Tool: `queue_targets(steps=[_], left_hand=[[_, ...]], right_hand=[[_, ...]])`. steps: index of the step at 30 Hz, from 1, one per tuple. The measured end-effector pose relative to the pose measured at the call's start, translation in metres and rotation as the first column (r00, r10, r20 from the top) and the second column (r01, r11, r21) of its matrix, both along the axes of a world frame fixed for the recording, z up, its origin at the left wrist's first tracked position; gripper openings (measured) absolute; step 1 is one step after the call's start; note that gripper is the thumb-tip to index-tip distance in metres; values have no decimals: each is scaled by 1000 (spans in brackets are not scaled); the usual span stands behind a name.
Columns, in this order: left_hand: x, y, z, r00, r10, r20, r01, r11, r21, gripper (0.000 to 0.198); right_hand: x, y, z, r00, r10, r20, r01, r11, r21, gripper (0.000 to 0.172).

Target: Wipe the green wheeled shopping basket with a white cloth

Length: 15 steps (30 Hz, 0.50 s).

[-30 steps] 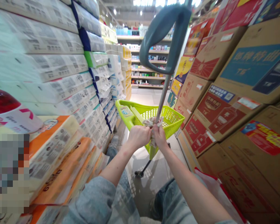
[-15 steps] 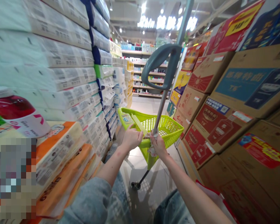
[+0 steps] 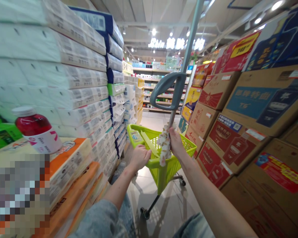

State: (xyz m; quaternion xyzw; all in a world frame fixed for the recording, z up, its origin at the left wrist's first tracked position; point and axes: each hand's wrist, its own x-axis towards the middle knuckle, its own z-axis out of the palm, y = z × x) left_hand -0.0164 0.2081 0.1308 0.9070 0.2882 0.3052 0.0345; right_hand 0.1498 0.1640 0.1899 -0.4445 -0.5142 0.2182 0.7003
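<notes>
A lime-green wheeled shopping basket (image 3: 164,167) stands in the aisle in front of me, with a grey metal pole (image 3: 180,86) and a grey loop handle (image 3: 167,87) rising from it. My left hand (image 3: 139,158) is closed over the basket's near rim. My right hand (image 3: 175,142) is wrapped round the pole, pressing a crumpled white patterned cloth (image 3: 164,147) against it. The cloth hangs down beside the pole.
Stacked tissue packs (image 3: 72,82) wall the left side, with orange packs (image 3: 72,162) and a red drink bottle (image 3: 37,130) near me. Cardboard cartons (image 3: 250,109) pile up on the right. Tiled floor (image 3: 169,211) runs ahead to far shelves (image 3: 154,82).
My right hand has slid the cloth up the pole from near the basket rim. My left hand let go of the cloth and took the basket's rim. The view tilted upward.
</notes>
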Motion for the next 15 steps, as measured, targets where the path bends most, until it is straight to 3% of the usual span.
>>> queue_targets(steps=[3,7,11,15], left_hand=[[0,-1,-1,1000,3,-7,-3,1000,19,52],[3,-6,-3,1000,18,1,-18,999,49,52],[7,-12,-3,999,31,19,-31,999,31,53],[11,-18,-4,999,38,28,-38,999,26,52]], right_hand=[[4,1,41,985,159,-73,-156,987,48,51],[8,1,75,985,173,-6,-172,981,94,45],[3,-4,71,995,-79,57,66,977,204,33],[-6,-15,49,888,-427,171,376,888,265,28]])
